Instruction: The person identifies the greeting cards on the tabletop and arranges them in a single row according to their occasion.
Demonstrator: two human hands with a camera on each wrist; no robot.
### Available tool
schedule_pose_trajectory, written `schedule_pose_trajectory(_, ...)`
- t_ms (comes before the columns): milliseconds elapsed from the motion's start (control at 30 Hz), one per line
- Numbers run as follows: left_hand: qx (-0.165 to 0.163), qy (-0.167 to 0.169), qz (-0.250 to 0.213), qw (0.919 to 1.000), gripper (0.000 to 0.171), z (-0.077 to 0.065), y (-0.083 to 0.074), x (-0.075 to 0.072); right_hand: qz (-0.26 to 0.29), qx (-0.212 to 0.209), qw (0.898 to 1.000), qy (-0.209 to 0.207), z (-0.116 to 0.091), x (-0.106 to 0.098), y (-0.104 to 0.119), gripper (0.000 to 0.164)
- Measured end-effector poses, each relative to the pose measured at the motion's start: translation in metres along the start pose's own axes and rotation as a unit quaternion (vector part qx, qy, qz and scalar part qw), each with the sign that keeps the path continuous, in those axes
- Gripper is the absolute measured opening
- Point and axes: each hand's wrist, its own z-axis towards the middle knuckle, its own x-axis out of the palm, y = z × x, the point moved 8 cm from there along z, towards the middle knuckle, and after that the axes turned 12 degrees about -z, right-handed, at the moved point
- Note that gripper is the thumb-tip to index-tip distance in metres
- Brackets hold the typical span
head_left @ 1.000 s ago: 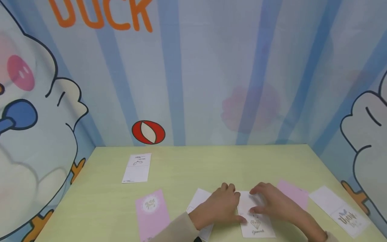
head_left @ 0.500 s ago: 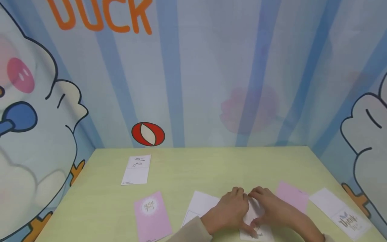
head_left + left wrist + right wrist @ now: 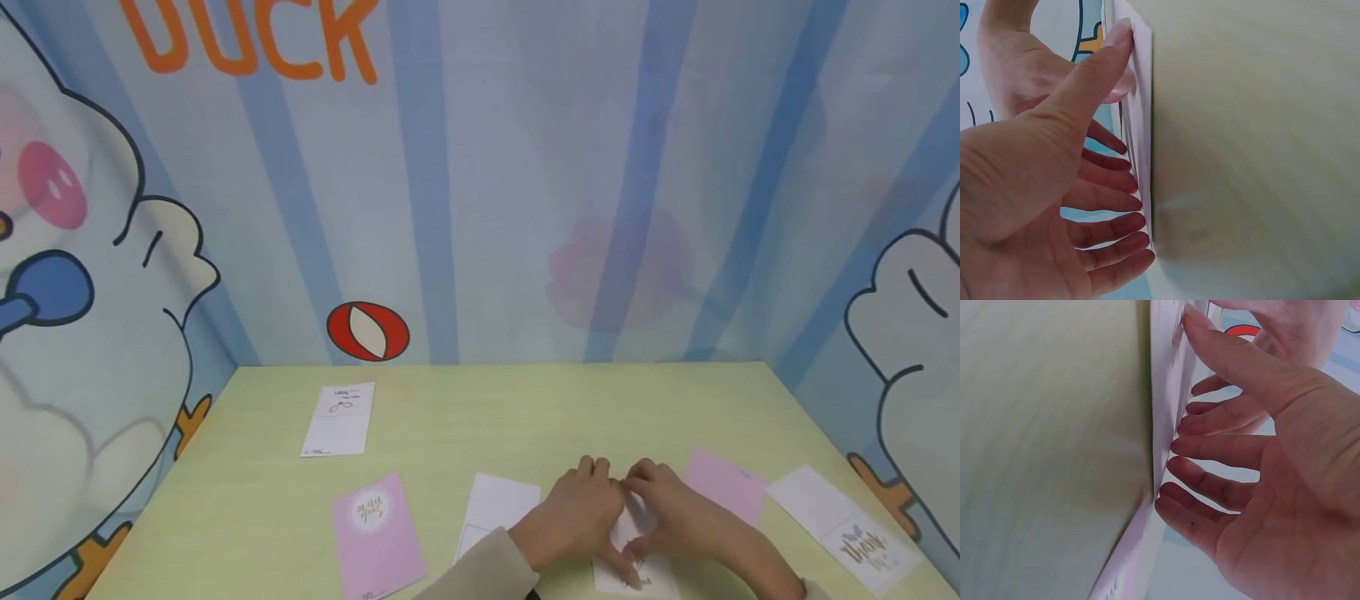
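Note:
A white card with a gold drawing, mostly covered, lies on the table under both hands. My left hand rests its fingertips on the card's left part, the thumb pointing to its lower middle. From the other side my right hand touches the same card, and the two hands nearly meet at the top and at the thumbs. In the left wrist view the thumb and outstretched fingers touch the card edge-on. The right wrist view likewise has fairly straight fingers against the card.
Left of the hands lie a folded-line white card and a pink card. Farther back is another white card. A pink card and a white "thank" card lie to the right. A printed curtain backs the table.
My left hand has shifted right, uncovering more of the white card beside it. The hands were apart over the drawn card and now come together on it, hiding most of its drawing.

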Motion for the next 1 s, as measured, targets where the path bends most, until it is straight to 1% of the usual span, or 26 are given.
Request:
schedule_pose_trajectory(133, -0.020, 0.001, -0.012, 0.9997, 0.099, 0.004, 0.001, -0.003, -0.006, 0.008, 1.000, -0.006, -0.001, 0.000, -0.004, 0.077)
schedule_pose_trajectory(233, -0.035, 0.002, -0.008, 0.9993, 0.098, 0.007, 0.002, -0.005, -0.010, 0.010, 1.000, -0.013, -0.001, -0.002, -0.005, 0.076)
schedule_pose_trajectory(333, -0.043, 0.006, -0.003, 0.9990, 0.099, 0.010, 0.003, -0.005, -0.008, 0.009, 1.000, -0.020, -0.001, -0.001, -0.007, 0.076)
schedule_pose_trajectory(367, -0.044, 0.007, -0.003, 0.9990, 0.100, 0.011, 0.003, -0.005, -0.007, 0.005, 1.000, -0.024, 0.000, 0.000, -0.009, 0.077)
schedule_pose_trajectory(400, -0.045, 0.008, -0.006, 0.9989, 0.101, 0.013, 0.004, -0.005, -0.008, -0.005, 0.999, -0.044, 0.002, 0.004, -0.014, 0.078)
schedule_pose_trajectory(433, -0.046, 0.011, -0.010, 0.9988, 0.101, 0.014, 0.005, -0.004, -0.007, -0.007, 0.999, -0.046, 0.002, 0.005, -0.015, 0.079)
schedule_pose_trajectory(600, -0.051, 0.024, -0.028, 0.9980, 0.104, 0.018, 0.007, 0.002, -0.004, -0.011, 0.999, -0.047, 0.002, 0.004, -0.010, 0.076)
schedule_pose_trajectory(633, -0.050, 0.026, -0.029, 0.9980, 0.103, 0.018, 0.007, 0.003, -0.004, -0.003, 1.000, -0.030, 0.000, 0.000, -0.005, 0.075)
schedule_pose_trajectory(733, -0.051, 0.023, -0.025, 0.9981, 0.103, 0.018, 0.007, 0.005, -0.011, -0.005, 0.999, -0.035, -0.001, 0.000, -0.003, 0.075)
schedule_pose_trajectory(833, -0.052, 0.021, -0.016, 0.9983, 0.104, 0.018, 0.008, 0.003, -0.006, -0.010, 0.999, -0.036, 0.000, -0.001, -0.005, 0.077)
schedule_pose_trajectory(933, -0.054, 0.019, -0.010, 0.9983, 0.106, 0.018, 0.010, 0.001, 0.000, -0.012, 0.999, -0.044, 0.002, 0.000, -0.008, 0.080)
schedule_pose_trajectory(967, -0.053, 0.018, -0.008, 0.9984, 0.107, 0.018, 0.011, 0.001, -0.005, -0.018, 0.998, -0.053, 0.003, 0.001, -0.009, 0.080)
schedule_pose_trajectory(1000, -0.052, 0.017, -0.008, 0.9985, 0.108, 0.019, 0.011, 0.001, -0.006, -0.013, 0.998, -0.056, 0.003, 0.002, -0.011, 0.082)
